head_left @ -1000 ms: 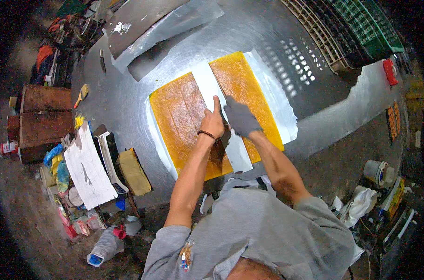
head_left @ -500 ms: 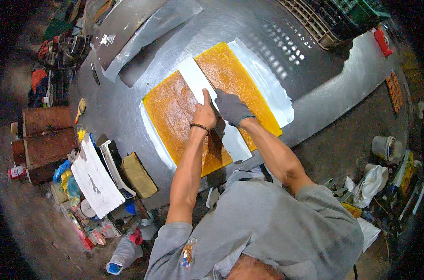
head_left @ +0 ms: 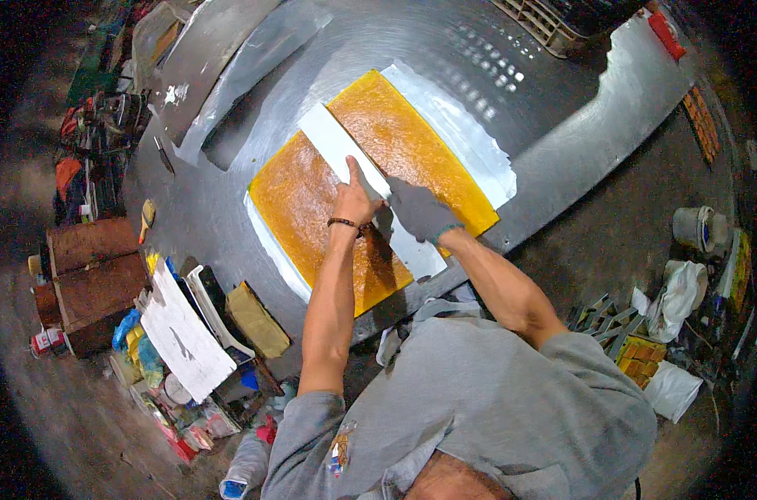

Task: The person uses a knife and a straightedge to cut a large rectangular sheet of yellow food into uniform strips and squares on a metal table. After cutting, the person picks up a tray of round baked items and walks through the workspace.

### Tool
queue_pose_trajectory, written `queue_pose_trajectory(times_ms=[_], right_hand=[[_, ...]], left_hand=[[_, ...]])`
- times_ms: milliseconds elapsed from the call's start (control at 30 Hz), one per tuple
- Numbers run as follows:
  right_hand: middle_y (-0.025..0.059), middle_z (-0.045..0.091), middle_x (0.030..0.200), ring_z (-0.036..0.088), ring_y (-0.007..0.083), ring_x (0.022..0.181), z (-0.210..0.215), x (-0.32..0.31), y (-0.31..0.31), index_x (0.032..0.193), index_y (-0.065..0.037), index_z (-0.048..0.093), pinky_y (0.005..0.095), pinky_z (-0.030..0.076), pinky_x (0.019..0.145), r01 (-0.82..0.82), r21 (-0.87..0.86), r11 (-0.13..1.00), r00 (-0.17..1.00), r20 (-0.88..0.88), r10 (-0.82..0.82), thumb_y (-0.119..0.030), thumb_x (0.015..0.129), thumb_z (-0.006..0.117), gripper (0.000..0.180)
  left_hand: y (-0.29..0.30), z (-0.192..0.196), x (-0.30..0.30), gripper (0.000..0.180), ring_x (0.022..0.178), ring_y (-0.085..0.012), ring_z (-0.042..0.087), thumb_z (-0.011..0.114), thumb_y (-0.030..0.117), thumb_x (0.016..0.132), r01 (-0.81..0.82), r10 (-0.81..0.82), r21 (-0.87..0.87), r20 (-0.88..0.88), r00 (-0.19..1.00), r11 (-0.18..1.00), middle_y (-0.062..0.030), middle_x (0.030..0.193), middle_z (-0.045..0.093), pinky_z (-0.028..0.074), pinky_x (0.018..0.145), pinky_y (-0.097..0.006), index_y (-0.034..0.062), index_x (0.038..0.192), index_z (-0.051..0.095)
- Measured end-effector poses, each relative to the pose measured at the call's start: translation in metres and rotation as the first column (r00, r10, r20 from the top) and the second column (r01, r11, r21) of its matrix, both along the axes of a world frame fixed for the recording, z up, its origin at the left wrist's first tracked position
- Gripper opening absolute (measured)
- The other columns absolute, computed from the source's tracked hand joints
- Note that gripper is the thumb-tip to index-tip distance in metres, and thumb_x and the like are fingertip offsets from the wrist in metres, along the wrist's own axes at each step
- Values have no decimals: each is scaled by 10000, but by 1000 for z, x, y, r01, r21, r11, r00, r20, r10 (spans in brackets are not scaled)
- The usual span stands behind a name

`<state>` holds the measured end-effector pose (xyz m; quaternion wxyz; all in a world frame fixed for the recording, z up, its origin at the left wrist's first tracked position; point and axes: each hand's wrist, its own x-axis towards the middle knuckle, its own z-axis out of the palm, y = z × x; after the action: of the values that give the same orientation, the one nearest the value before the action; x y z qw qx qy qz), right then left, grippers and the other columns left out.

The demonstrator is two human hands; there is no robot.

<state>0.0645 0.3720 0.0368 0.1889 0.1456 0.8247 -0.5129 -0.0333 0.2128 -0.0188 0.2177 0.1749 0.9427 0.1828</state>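
An amber-yellow, glossy, textured sheet lies on white backing sheeting on a metal worktable. Across the sheet's middle runs a long white flat strip, laid at a slant. My bare left hand, with a beaded bracelet at the wrist, presses on the strip, index finger stretched along it. Beside the strip's right edge is my right hand in a grey glove, its fingers curled closed. Whatever it grips is hidden by the glove.
Left on the metal table lie a brush and a pen-like tool. A white board and a folded tan piece stand at lower left. A plastic crate is at the far right, a bucket beyond the table.
My gloved right hand has slid nearer to me along the strip's right edge. My left hand keeps its place on the strip. The whole view has shifted slightly.
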Motion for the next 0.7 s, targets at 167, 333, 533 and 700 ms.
queue_pose_trajectory(times_ms=[167,333,533,700], right_hand=[[281,661,836,649,387,572,-27,51,1,1292,-41,466,482,535,528,-10,157,988,956,-289,55,-214,1005,458,335],[290,662,879,655,457,700,-23,27,0,1308,-36,466,541,525,620,-22,88,996,984,-174,37,-194,995,469,351],[287,661,955,641,482,887,-34,84,2,1309,-20,465,579,489,766,2,156,988,951,-305,46,-191,984,497,369],[294,650,1027,626,478,958,-23,55,4,1328,-8,455,564,481,815,-71,94,993,993,-86,79,-176,981,504,388]], left_hand=[[3,12,4,1352,1054,-525,615,927,303,648,-4,4,-38,-9,1000,999,-439,1120,546,526,926,-496,80,1579,-28],[-3,-2,-6,1354,1085,-519,609,926,328,650,-1,2,-13,66,998,1000,-450,1167,537,523,938,-487,61,1574,-26],[1,5,-3,1318,1092,-505,615,905,328,682,13,-10,-68,43,999,998,-426,1165,570,525,939,-491,58,1573,-28],[-1,-7,-10,1329,1066,-498,630,906,329,680,24,-22,-50,27,999,998,-406,1108,608,523,951,-478,61,1571,-43]])
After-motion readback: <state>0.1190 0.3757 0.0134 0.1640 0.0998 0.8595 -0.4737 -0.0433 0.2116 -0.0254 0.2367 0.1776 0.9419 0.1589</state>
